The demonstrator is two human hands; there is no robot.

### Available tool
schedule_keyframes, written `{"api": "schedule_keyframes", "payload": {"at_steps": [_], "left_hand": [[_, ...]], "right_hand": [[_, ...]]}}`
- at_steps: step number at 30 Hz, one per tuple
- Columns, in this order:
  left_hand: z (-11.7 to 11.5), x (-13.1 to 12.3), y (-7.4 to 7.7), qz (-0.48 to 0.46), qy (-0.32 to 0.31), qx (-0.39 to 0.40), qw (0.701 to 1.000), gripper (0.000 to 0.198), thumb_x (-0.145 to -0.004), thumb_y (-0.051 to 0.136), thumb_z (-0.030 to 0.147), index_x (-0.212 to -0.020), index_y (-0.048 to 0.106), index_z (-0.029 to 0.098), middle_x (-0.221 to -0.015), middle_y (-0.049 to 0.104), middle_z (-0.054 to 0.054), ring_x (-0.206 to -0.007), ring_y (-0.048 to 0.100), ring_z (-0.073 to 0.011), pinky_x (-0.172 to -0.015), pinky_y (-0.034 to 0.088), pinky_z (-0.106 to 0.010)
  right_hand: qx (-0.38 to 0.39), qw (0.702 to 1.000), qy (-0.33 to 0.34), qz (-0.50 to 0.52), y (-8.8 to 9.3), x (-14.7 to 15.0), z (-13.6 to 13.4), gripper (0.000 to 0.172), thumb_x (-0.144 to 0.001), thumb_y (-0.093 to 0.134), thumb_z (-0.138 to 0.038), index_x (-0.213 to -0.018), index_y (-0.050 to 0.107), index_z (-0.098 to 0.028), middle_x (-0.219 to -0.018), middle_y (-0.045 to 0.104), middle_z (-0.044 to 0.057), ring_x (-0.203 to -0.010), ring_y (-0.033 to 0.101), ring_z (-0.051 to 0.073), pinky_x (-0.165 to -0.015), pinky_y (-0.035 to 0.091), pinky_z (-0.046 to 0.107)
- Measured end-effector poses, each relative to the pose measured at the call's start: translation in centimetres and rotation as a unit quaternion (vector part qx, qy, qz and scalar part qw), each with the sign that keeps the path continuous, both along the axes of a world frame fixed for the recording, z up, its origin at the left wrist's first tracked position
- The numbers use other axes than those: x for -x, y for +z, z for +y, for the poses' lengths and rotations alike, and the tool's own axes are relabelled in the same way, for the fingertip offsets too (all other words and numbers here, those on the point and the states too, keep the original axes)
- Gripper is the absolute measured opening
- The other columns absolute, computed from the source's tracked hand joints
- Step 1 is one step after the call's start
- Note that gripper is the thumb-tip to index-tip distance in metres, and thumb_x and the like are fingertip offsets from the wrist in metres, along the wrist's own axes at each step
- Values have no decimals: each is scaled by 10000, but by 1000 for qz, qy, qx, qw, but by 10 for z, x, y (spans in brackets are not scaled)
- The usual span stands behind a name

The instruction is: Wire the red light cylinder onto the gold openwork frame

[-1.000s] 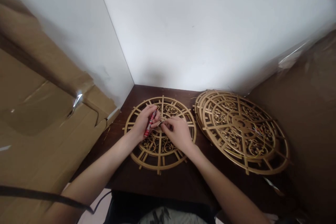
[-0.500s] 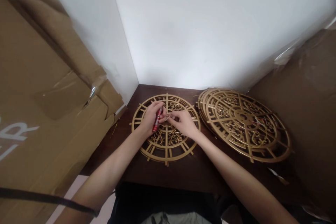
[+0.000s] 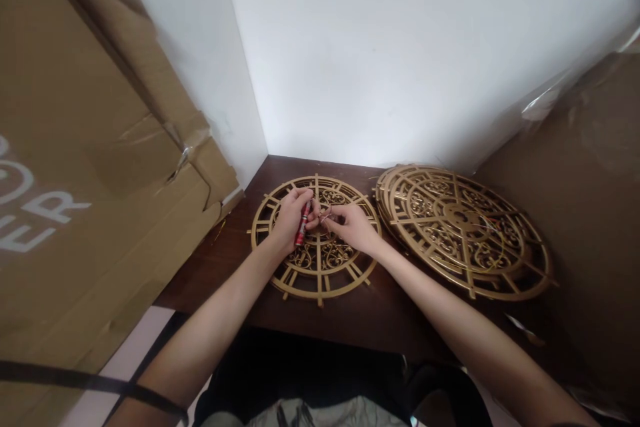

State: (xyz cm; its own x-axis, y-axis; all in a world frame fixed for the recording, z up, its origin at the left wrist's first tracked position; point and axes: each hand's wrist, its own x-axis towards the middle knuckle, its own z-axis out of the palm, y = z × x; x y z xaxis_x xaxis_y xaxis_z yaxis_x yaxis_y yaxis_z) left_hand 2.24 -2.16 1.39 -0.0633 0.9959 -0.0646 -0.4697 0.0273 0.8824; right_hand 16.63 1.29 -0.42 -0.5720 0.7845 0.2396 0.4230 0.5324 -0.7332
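A gold openwork clock dial (image 3: 320, 293) lies flat on the dark brown table in front of me. Over its centre, my left hand (image 3: 293, 217) is closed round a slim red tube with pale printing (image 3: 301, 230), held at a slant. Close beside it, my right hand (image 3: 353, 227) pinches a thin wire-like strand (image 3: 327, 215) between thumb and fingertips. The strand's other end runs toward the left fingertips, where details are too small to make out. Both hands cover part of the dial's middle.
To the right, several similar gold dials (image 3: 470, 240) lie stacked, with thin red and yellow wires (image 3: 495, 233) on top. Cardboard boxes (image 3: 100, 213) flank the left and right, and a white wall (image 3: 375, 67) rises behind. A small pale scrap (image 3: 524, 330) lies at lower right.
The camera view has shifted slightly. The dial sits turned a little under my hands. Both hands keep their grips, with the right fingers slightly farther along to the right.
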Motion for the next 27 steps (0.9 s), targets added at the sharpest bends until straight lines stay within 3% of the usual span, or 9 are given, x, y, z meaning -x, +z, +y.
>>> {"api": "schedule_keyframes", "payload": {"at_steps": [4, 11, 19, 23, 27], "left_hand": [[0, 0, -1, 1, 7, -4, 1000, 220, -752, 605, 233, -796, 397, 176, -526, 494, 50, -357, 366, -41, -320, 255, -117], [-2, 5, 1, -21, -11, 15, 1000, 109, -847, 492, 219, -802, 410, 162, -532, 521, 21, -314, 337, -31, -295, 223, -114], [-1, 18, 4, -170, 0, 35, 985, 55, -900, 417, 158, -851, 441, 160, -664, 564, -22, -393, 410, -22, -294, 186, -69], [-4, 19, 6, -161, 9, 32, 986, 45, -883, 473, 175, -847, 446, 169, -674, 567, -22, -436, 452, -40, -297, 200, -67], [-5, 17, 6, -146, 16, 33, 989, 78, -853, 534, 191, -849, 461, 163, -670, 570, -18, -462, 484, -51, -298, 222, -75]], "right_hand": [[13, 999, 28, 19, 2, -3, -2, 221, -829, 542, -277, -756, 699, -140, -547, 543, -26, -512, 411, 79, -521, 280, 203], [65, 993, 45, 85, 1, -3, -1, 255, -812, 575, -360, -753, 682, -136, -560, 556, -19, -498, 403, 73, -491, 298, 201], [118, 979, 48, 156, 1, -5, 1, 279, -809, 583, -420, -754, 634, -152, -631, 627, 12, -547, 507, 105, -548, 402, 232], [66, 990, 50, 118, 2, -4, -1, 239, -825, 577, -373, -771, 640, -149, -645, 600, 0, -540, 460, 88, -532, 365, 219], [-16, 996, 67, 53, 4, -3, -4, 186, -845, 569, -315, -850, 682, -167, -749, 588, 8, -636, 500, 97, -622, 391, 231]]}}
